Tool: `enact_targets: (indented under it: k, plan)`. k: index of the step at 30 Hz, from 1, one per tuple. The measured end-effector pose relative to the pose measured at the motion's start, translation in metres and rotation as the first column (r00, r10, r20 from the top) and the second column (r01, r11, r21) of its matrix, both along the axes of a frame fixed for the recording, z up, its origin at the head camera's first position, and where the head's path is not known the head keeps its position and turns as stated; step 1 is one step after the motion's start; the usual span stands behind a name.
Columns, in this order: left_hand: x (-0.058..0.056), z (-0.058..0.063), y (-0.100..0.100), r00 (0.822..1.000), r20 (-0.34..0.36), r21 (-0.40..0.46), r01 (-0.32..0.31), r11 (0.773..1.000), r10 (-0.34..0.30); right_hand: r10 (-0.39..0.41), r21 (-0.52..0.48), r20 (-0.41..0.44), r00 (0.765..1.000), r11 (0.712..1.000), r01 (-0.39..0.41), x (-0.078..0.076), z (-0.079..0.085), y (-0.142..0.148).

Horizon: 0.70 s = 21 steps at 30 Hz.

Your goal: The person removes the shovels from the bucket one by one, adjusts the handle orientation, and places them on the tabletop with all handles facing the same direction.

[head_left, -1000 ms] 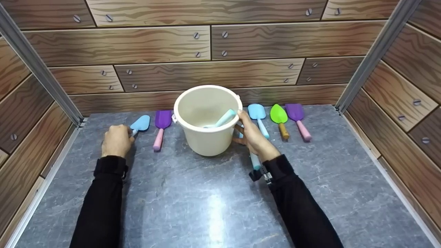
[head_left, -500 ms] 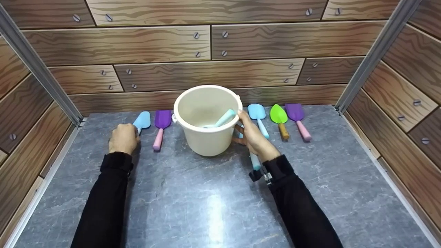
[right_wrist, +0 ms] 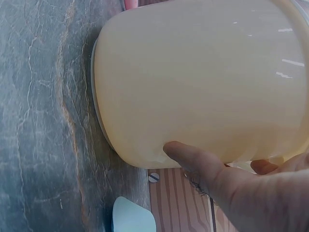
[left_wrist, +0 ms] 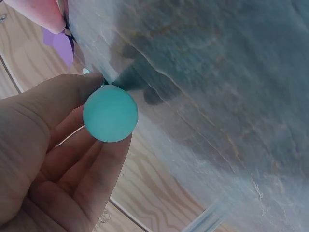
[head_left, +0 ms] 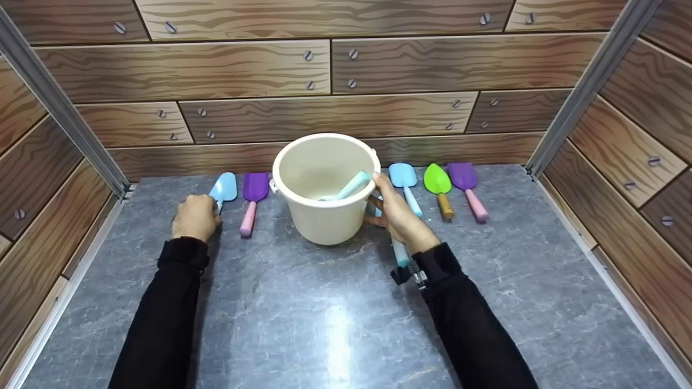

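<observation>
My left hand (head_left: 195, 217) grips the handle of a light blue toy trowel (head_left: 224, 186) at the left; its blade points toward the back wall. In the left wrist view, the round turquoise handle end (left_wrist: 110, 113) shows between thumb and fingers. My right hand (head_left: 403, 216) holds the right side of a cream bucket (head_left: 327, 221), with one fingertip at the rim. The right wrist view has a digit (right_wrist: 193, 157) against the outer wall. Inside the bucket leans a turquoise handle (head_left: 353, 185); its lower part is hidden.
Left of the bucket lies a purple shovel (head_left: 255, 186) with a pink handle. To its right are a light blue shovel (head_left: 403, 175), a green trowel (head_left: 437, 178) and another purple shovel (head_left: 463, 175). A light blue handle (head_left: 399, 254) shows beneath my right wrist. Wood-patterned walls (head_left: 254, 70) enclose the table.
My left hand has shifted slightly right and turned the light blue trowel so its blade points more straight back. My right hand and the bucket have stayed put.
</observation>
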State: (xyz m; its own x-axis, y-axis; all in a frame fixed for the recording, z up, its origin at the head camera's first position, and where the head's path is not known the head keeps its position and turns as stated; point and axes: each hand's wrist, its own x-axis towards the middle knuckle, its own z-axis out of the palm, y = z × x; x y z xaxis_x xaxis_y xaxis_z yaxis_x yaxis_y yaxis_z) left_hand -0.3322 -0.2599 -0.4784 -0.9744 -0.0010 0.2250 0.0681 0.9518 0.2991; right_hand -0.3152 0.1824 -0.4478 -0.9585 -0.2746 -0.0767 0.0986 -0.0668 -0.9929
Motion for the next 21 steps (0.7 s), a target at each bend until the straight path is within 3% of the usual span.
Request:
enact_targets:
  k: [8,17,21]
  plan:
    - [-0.004,0.016,-0.003,0.998,0.062,-0.023,0.016,1.000,-0.015,-0.003,0.009,0.010,1.000,1.000,0.003,-0.001,-0.001,0.000]
    - [0.001,0.043,0.004,0.999,0.028,-0.004,0.039,0.999,-0.039,-0.002,0.006,0.010,1.000,1.000,0.002,-0.002,-0.002,0.001]
    - [0.003,0.052,0.010,0.999,-0.022,0.032,0.031,0.999,-0.030,-0.002,0.007,0.005,1.000,1.000,0.002,-0.002,-0.002,0.000]
